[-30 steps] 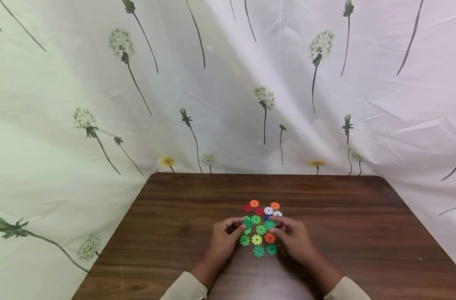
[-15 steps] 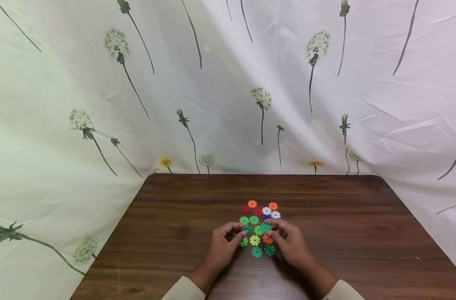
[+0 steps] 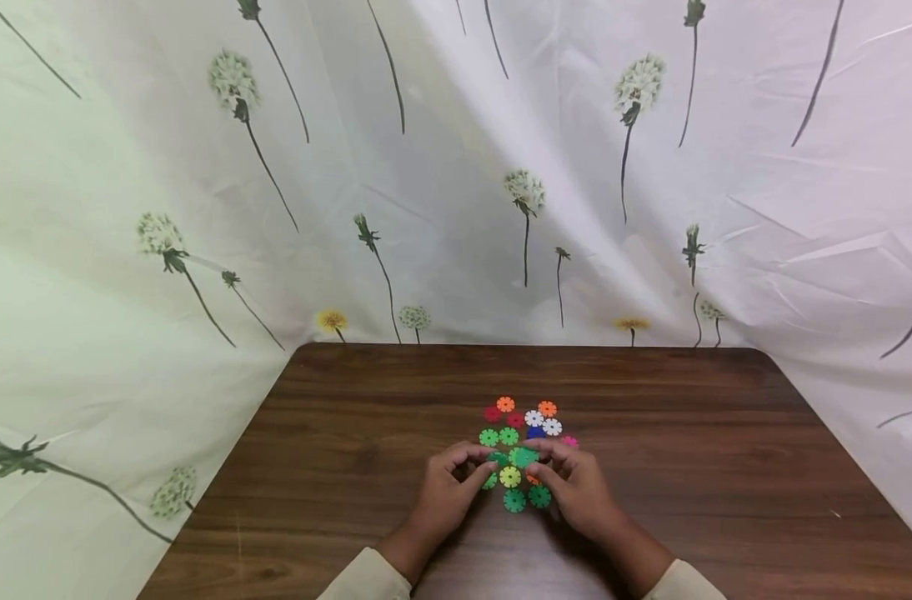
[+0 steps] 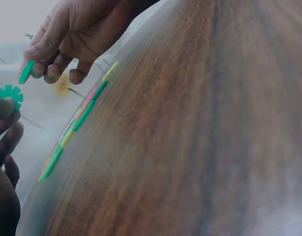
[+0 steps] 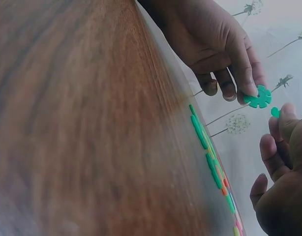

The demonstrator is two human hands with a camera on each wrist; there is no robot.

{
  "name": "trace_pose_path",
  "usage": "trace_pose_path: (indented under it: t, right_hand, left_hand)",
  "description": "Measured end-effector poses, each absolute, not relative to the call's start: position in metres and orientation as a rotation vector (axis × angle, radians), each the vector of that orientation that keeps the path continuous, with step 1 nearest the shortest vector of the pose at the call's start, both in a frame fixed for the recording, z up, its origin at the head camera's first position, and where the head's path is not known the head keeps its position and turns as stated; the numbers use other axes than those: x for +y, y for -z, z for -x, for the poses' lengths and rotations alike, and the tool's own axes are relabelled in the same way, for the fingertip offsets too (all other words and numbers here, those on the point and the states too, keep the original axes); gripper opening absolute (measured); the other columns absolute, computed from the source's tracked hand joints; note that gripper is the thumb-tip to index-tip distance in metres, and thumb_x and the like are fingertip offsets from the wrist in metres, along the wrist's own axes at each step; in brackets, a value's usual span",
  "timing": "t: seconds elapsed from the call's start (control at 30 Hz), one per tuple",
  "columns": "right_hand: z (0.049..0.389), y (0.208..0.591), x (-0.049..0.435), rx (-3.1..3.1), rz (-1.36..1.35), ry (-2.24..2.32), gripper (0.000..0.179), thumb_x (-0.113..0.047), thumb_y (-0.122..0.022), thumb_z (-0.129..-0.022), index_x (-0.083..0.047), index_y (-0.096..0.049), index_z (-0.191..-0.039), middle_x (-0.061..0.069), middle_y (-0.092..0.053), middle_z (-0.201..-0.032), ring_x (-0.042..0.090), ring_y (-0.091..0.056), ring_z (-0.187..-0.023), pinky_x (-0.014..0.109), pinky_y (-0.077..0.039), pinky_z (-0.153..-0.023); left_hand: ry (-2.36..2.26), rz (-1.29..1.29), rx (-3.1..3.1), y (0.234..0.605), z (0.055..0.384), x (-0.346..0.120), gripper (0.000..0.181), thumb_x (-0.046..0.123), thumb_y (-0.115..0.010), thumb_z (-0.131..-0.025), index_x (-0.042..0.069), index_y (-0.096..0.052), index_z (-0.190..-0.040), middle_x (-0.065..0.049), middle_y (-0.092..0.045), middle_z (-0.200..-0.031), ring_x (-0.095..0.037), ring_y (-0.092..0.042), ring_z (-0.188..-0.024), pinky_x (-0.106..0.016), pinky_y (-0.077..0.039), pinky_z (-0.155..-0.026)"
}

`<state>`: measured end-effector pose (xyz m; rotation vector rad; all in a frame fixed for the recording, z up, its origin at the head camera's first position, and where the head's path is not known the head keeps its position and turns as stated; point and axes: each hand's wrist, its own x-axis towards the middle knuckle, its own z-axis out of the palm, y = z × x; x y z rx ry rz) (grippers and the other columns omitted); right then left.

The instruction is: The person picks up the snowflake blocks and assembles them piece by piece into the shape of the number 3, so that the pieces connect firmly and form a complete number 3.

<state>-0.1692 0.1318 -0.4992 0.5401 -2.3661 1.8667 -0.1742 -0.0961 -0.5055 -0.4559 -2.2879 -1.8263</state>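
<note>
My left hand (image 3: 447, 490) pinches a green notched plastic building disc (image 3: 498, 459) between thumb and fingertips. Opposite it, a second green disc (image 3: 526, 457) is pinched in my right hand (image 3: 585, 487). In the left wrist view, the left hand's disc (image 4: 11, 96) shows its slotted rim, while the right hand's disc (image 4: 26, 72) appears nearly edge-on. The right wrist view has the left hand's disc (image 5: 259, 97) close to the right hand's disc (image 5: 275, 112), with a small gap between them. Both discs are above the table, over the other discs.
Several loose discs lie flat on the brown wooden table (image 3: 336, 467): a yellow disc (image 3: 510, 477), a blue disc (image 3: 536, 432), a white disc (image 3: 533, 418), a pink disc (image 3: 569, 442), plus green, red and orange ones. A flower-printed curtain (image 3: 456, 208) hangs behind the table.
The two held discs have come closer together; the right hand's disc has moved left. The left hand's disc has dropped lower and turned flatter to the view. The loose discs remain in place.
</note>
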Motion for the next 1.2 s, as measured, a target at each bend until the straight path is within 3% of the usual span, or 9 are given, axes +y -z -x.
trace_pose_path:
  t: [0.33, 0.5, 0.63, 0.77, 1.07, 1.2]
  right_hand:
    - [0.169, 0.500, 0.135, -2.336, -0.712, -1.980, 0.037, -0.008, -0.067, -0.107, 0.011, -0.066, -0.139, 0.032, -0.072, -0.103, 0.015, -0.078, -0.092, 0.025, -0.063, -0.088]
    - [0.168, 0.498, 0.135, -2.378, -0.680, -2.004, 0.041, -0.012, -0.069, -0.106, 0.008, -0.065, -0.142, 0.028, -0.073, -0.108, 0.015, -0.077, -0.097, 0.027, -0.063, -0.090]
    - [0.167, 0.496, 0.134, -2.408, -0.663, -1.989, 0.043, -0.013, -0.073, -0.104, 0.006, -0.067, -0.142, 0.022, -0.073, -0.108, 0.009, -0.072, -0.096, 0.026, -0.062, -0.082]
    - [0.166, 0.496, 0.133, -2.390, -0.683, -2.000, 0.042, -0.010, -0.074, -0.103, 0.006, -0.067, -0.142, 0.025, -0.075, -0.109, 0.006, -0.069, -0.094, 0.026, -0.061, -0.077]
    - [0.167, 0.498, 0.132, -2.351, -0.727, -2.051, 0.043, -0.007, -0.071, -0.104, 0.012, -0.063, -0.143, 0.034, -0.074, -0.124, 0.010, -0.075, -0.105, 0.022, -0.062, -0.088]
    - [0.166, 0.499, 0.132, -2.350, -0.727, -2.064, 0.042, -0.006, -0.072, -0.104, 0.011, -0.065, -0.141, 0.034, -0.071, -0.135, 0.008, -0.075, -0.112, 0.019, -0.060, -0.093]
  left_hand:
    - [1.797, 0.604, -2.243, 0.508, 0.175, -0.096, 0.019, 0.013, -0.079, -0.101, -0.001, -0.082, -0.114, -0.010, -0.080, -0.100, -0.002, -0.063, -0.084, -0.021, -0.053, -0.071]
    - [1.801, 0.640, -2.230, 0.508, 0.175, -0.097, 0.019, 0.013, -0.078, -0.102, -0.001, -0.081, -0.115, -0.011, -0.081, -0.102, -0.001, -0.064, -0.085, -0.021, -0.055, -0.072]
    - [1.800, 0.667, -2.219, 0.510, 0.175, -0.098, 0.018, 0.012, -0.077, -0.102, 0.000, -0.082, -0.114, -0.012, -0.082, -0.105, -0.001, -0.064, -0.085, -0.022, -0.056, -0.072]
    - [1.788, 0.701, -2.205, 0.512, 0.176, -0.098, 0.015, 0.011, -0.077, -0.102, 0.003, -0.083, -0.113, -0.012, -0.082, -0.106, -0.001, -0.064, -0.084, -0.022, -0.056, -0.071]
    - [1.741, 0.798, -2.146, 0.516, 0.176, -0.099, 0.015, 0.007, -0.077, -0.101, 0.001, -0.084, -0.113, -0.012, -0.080, -0.097, 0.000, -0.058, -0.079, -0.021, -0.053, -0.066]
    - [1.750, 0.802, -2.169, 0.514, 0.174, -0.099, 0.015, 0.009, -0.077, -0.101, 0.003, -0.084, -0.113, -0.012, -0.082, -0.102, 0.000, -0.062, -0.084, -0.020, -0.055, -0.071]
